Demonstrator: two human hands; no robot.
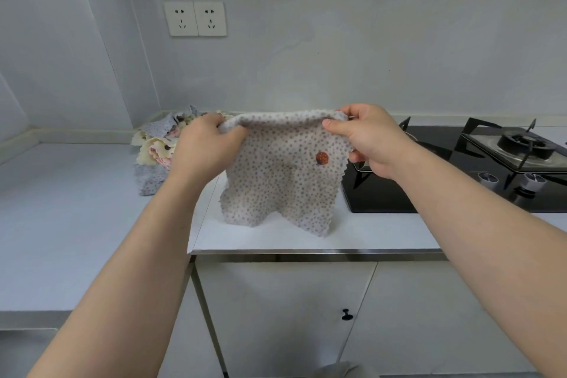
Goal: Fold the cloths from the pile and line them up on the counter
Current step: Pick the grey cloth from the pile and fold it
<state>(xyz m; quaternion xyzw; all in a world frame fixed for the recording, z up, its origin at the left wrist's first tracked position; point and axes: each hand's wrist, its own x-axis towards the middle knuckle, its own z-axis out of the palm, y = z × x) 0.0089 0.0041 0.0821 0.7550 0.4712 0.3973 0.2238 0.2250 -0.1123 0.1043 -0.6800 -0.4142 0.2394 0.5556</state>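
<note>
A white cloth with small grey dots and a red strawberry print (279, 175) hangs in the air above the counter (76, 199). My left hand (205, 147) grips its upper left corner and my right hand (368, 138) pinches its upper right corner, so the top edge stretches between them. The lower edge dangles just above the counter surface. Behind my left hand lies the pile of cloths (159, 144), a crumpled heap of cream, pink and grey-dotted pieces in the counter's corner, partly hidden by my hand.
A black gas hob (460, 181) with a burner and two knobs fills the counter's right side. A double wall socket (195, 19) sits on the back wall. White cabinet doors with a black knob (346, 314) are below the counter edge.
</note>
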